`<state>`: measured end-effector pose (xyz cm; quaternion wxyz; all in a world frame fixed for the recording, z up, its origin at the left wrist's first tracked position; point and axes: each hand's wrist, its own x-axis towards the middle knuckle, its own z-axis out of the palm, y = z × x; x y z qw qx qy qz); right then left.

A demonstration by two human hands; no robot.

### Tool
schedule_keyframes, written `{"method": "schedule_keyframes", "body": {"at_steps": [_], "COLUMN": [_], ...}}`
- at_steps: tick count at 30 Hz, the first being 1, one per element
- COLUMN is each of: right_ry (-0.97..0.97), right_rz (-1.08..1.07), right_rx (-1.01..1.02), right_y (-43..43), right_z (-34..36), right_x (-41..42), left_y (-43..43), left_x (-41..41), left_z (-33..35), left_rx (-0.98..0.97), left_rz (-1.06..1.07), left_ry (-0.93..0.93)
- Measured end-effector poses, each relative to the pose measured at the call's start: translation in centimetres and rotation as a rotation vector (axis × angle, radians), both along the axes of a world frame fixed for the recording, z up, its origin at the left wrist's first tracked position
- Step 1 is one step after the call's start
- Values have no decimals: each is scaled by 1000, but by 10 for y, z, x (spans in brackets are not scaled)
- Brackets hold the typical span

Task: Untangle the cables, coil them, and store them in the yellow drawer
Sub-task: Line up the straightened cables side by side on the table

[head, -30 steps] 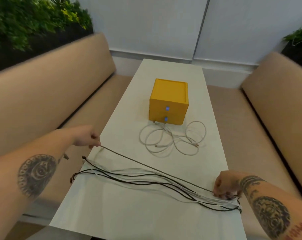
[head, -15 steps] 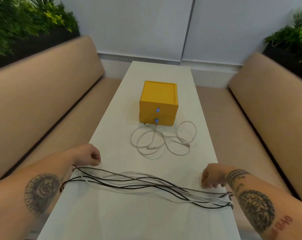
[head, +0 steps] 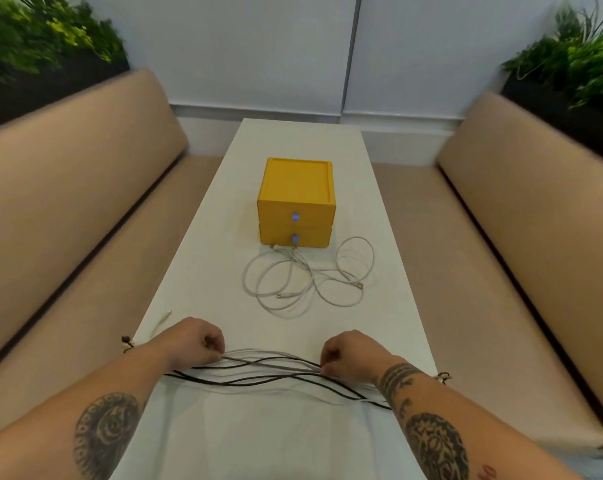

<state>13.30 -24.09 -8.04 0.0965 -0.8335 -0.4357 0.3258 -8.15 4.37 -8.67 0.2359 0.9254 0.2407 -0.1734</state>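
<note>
A bundle of black, grey and white cables (head: 269,374) lies stretched across the near part of the white table (head: 224,258). My left hand (head: 196,344) pinches the cables at the bundle's left part. My right hand (head: 348,355) pinches them about a hand's width to the right. Both ends of the bundle pass under my forearms. Farther off, a loose tangle of white cable (head: 303,282) lies just in front of the yellow drawer unit (head: 296,202), which has two shut drawers with blue knobs.
Tan padded benches (head: 85,209) run along both long sides of the table. Planters with green plants (head: 577,71) stand behind the backrests. A thin cable end (head: 163,320) lies near the table's left edge.
Both hands have moved inward along the bundle, from its outer ends toward the middle, and now pinch the strands. The view has shifted slightly.
</note>
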Motion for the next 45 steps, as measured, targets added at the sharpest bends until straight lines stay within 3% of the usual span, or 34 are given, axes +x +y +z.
{"method": "schedule_keyframes", "body": {"at_steps": [18,26,32,38,42,45], "right_ry": [-93,-117,-78,-124,-156,-115], "right_rz": [-179,-308,-425,-371,-317,-308], "right_rx": [151,174,103,172,191,202], "right_y": [33,47,41,38,48,54], "right_z": [30,24,-1,-23,-30,-30], "right_x": [70,82,84,76,66,62], "left_y": [-25,-44,-61,-73,-89,-90], "left_x": [126,163,169,169,173,179], "left_z": [51,31,13,-3,1,13], "left_rx": [23,-47,103,-70,-434,-445], "left_rz": [96,243,217,259,386,352], "left_ry": [-236,-154,-128,-195,-317,-420]}}
